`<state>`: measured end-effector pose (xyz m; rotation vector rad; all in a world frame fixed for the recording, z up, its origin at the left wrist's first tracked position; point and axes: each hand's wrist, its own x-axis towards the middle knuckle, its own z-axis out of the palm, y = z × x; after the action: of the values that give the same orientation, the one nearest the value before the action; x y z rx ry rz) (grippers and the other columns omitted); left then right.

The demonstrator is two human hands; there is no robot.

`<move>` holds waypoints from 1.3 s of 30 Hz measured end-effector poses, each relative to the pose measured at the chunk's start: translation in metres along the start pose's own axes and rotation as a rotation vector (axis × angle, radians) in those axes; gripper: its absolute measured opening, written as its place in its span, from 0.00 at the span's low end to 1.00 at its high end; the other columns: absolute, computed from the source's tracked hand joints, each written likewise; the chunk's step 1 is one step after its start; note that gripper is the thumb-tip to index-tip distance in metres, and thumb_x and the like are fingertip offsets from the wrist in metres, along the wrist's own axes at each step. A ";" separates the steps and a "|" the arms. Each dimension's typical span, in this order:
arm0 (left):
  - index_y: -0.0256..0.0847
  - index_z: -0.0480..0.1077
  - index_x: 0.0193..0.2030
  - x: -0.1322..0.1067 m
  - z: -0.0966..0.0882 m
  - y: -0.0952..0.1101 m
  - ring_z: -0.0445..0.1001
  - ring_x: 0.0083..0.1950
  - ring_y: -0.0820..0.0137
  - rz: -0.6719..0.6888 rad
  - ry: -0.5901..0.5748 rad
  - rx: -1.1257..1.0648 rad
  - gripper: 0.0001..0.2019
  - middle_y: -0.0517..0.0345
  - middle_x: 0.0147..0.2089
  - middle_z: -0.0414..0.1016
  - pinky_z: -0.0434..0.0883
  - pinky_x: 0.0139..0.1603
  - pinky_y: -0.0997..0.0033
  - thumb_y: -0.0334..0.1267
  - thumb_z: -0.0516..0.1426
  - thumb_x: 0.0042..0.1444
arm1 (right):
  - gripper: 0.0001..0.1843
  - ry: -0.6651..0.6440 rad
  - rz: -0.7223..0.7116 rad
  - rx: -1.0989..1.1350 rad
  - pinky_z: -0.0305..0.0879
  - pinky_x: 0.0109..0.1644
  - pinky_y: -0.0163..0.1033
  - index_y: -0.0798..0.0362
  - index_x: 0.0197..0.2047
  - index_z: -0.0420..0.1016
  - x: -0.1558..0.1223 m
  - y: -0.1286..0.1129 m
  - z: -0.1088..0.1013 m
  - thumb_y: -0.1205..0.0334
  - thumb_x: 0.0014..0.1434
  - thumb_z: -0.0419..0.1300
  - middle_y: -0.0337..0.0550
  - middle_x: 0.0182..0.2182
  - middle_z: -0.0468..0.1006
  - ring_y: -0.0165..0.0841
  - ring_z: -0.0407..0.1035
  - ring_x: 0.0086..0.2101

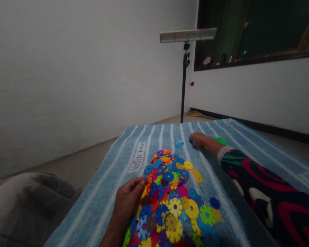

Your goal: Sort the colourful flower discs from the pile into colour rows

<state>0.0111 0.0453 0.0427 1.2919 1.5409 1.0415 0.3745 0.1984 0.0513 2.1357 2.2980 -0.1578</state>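
Note:
A heap of colourful notched plastic building discs [170,195] lies on the striped cloth [110,168], mostly blue, yellow, orange and green. My left hand [128,195] rests against the heap's left edge, its fingers curled and thumb against them; whatever lies between them is hidden. Farther off, my right hand [197,139] reaches over the cloth with its fingers pinched on a blue disc [192,141], of which only a bit shows. Light blue discs [179,143] lie just left of that hand. Behind its wrist are green discs [221,141], partly covered by the forearm.
A lamp panel [187,35] on a black stand [183,85] rises beyond the table's far edge. At the lower left is a grey cloth-covered shape [28,206]. A dark-framed window [260,31] is in the right wall. A single dark blue disc [214,202] lies right of the heap.

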 end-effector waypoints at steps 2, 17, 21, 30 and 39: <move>0.41 0.79 0.29 -0.001 0.000 0.002 0.79 0.33 0.61 -0.004 0.007 0.007 0.17 0.57 0.29 0.83 0.74 0.34 0.68 0.51 0.62 0.36 | 0.19 -0.013 -0.011 -0.034 0.69 0.46 0.40 0.50 0.44 0.84 -0.002 -0.006 -0.002 0.70 0.48 0.63 0.49 0.45 0.83 0.46 0.75 0.46; 0.41 0.79 0.30 0.003 -0.002 -0.006 0.80 0.36 0.60 0.078 -0.017 0.026 0.16 0.56 0.31 0.83 0.75 0.38 0.66 0.51 0.60 0.40 | 0.18 -0.233 -0.382 -0.023 0.63 0.36 0.33 0.48 0.46 0.82 -0.049 -0.082 -0.011 0.58 0.50 0.67 0.40 0.38 0.83 0.37 0.75 0.39; 0.41 0.79 0.30 0.003 -0.002 -0.005 0.80 0.37 0.59 0.090 -0.018 0.043 0.17 0.56 0.32 0.83 0.75 0.39 0.66 0.51 0.60 0.40 | 0.15 -0.256 -0.402 0.018 0.61 0.34 0.32 0.48 0.43 0.83 -0.055 -0.083 -0.011 0.59 0.49 0.67 0.37 0.35 0.83 0.35 0.74 0.36; 0.41 0.79 0.30 0.003 -0.002 -0.005 0.80 0.37 0.59 0.057 -0.015 0.055 0.17 0.56 0.32 0.83 0.74 0.39 0.66 0.50 0.60 0.39 | 0.21 -0.129 -0.325 0.094 0.64 0.38 0.31 0.51 0.46 0.80 -0.047 -0.065 -0.011 0.59 0.47 0.70 0.40 0.41 0.81 0.33 0.73 0.39; 0.40 0.79 0.30 0.004 -0.002 -0.005 0.80 0.37 0.58 0.057 0.003 0.070 0.17 0.55 0.31 0.83 0.75 0.38 0.67 0.51 0.60 0.38 | 0.21 -0.014 0.032 -0.054 0.67 0.46 0.37 0.52 0.48 0.81 -0.008 0.014 -0.026 0.61 0.49 0.68 0.50 0.47 0.80 0.43 0.74 0.47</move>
<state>0.0075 0.0483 0.0383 1.3903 1.5631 1.0336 0.3912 0.1931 0.0767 2.1372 2.2326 -0.1080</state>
